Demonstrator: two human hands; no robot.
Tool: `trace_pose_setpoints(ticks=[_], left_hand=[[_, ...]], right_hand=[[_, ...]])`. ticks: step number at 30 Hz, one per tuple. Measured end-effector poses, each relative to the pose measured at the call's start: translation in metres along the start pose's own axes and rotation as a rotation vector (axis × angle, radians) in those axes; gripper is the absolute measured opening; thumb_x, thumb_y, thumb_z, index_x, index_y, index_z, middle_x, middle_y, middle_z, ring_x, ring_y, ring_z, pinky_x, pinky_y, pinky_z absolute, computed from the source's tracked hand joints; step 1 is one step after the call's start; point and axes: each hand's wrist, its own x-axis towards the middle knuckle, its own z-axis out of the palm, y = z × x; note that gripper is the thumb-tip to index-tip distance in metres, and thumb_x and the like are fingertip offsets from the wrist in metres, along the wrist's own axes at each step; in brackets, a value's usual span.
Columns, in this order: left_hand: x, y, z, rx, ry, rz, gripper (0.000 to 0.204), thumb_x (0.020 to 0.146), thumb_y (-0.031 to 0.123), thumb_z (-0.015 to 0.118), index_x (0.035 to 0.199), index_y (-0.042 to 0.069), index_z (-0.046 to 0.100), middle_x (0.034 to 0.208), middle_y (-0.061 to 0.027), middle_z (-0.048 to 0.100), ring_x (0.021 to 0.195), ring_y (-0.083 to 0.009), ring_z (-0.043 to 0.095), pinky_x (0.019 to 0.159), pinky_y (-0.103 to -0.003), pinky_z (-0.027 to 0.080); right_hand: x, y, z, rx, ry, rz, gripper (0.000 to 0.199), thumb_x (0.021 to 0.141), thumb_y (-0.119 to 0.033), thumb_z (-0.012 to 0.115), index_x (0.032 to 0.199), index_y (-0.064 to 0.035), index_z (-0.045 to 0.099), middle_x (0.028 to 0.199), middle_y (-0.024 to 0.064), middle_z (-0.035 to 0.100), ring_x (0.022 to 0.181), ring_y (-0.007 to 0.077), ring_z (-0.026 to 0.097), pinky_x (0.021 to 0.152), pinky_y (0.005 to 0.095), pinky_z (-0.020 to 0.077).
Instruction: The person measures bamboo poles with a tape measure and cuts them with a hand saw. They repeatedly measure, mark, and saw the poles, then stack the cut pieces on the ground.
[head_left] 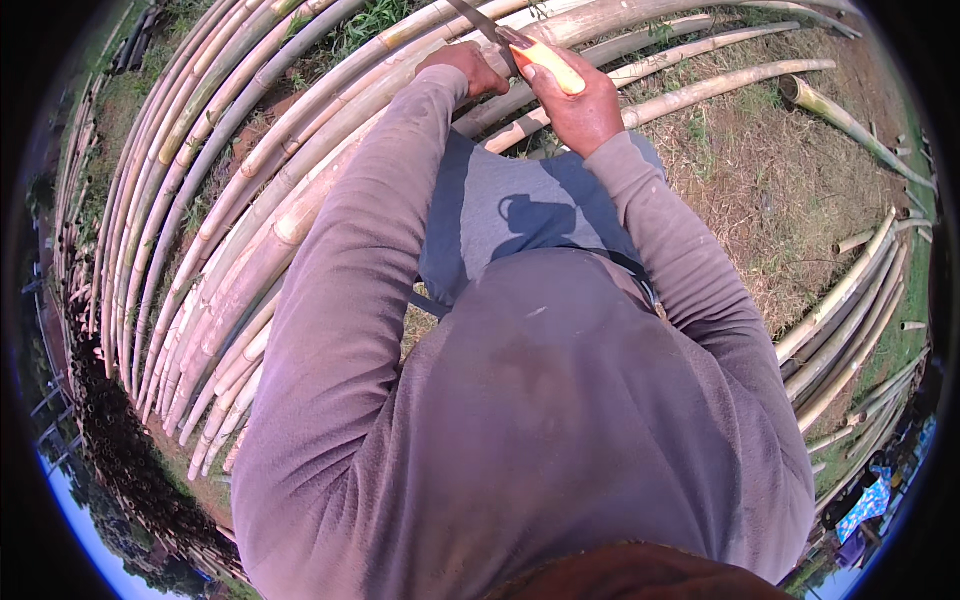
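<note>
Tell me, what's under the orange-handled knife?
Bamboo poles lie under the knife. The right hand grips its orange handle; the left hand rests on a pole. The hands hide the cut.

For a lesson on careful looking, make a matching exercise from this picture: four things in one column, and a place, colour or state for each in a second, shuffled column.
Things:
1. right hand
2. left hand
3. knife handle
4. cut bamboo stub

Descriptions:
A. orange-yellow
B. lies alone on the grass at the right
C. closed round the knife handle
D. rests on a bamboo pole

Pairs: 1-C, 2-D, 3-A, 4-B
</note>
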Motion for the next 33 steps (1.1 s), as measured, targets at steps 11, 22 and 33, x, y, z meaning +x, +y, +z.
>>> trace_pose_setpoints(ticks=[11,22,33], left_hand=[[0.020,-0.020,0.010,0.014,-0.017,0.058,0.074,0.068,0.053,0.079,0.123,0.003,0.072,0.130,-0.0179,0.069,0.115,-0.0333,0.068,0.100,-0.041,0.052],[0.051,-0.055,0.016,-0.287,-0.227,0.094,0.058,0.061,0.046,0.084,0.098,0.002,0.080,0.109,-0.0155,0.074,0.099,-0.0265,0.067,0.092,-0.036,0.050],[0.042,-0.050,0.005,-0.257,-0.140,0.200,0.109,0.059,0.054,0.089,0.137,-0.012,0.052,0.130,-0.0277,0.063,0.118,-0.0368,0.063,0.105,-0.036,0.046]], right_hand=[[-0.115,0.014,-0.057,0.144,0.002,0.045,0.042,0.097,-0.008,0.070,0.135,0.0064,0.058,0.126,0.0160,0.070,0.106,0.0201,0.070,0.093,0.0310,0.0557],[-0.206,0.007,-0.122,0.050,-0.021,0.084,0.046,0.096,-0.003,0.066,0.139,0.0097,0.054,0.131,0.0211,0.067,0.118,0.0237,0.067,0.101,0.0347,0.0526],[-0.020,0.019,0.008,-0.005,0.028,0.041,0.043,0.092,-0.024,0.077,0.122,0.0024,0.062,0.098,0.0147,0.073,0.090,0.0203,0.073,0.078,0.0326,0.0563]])
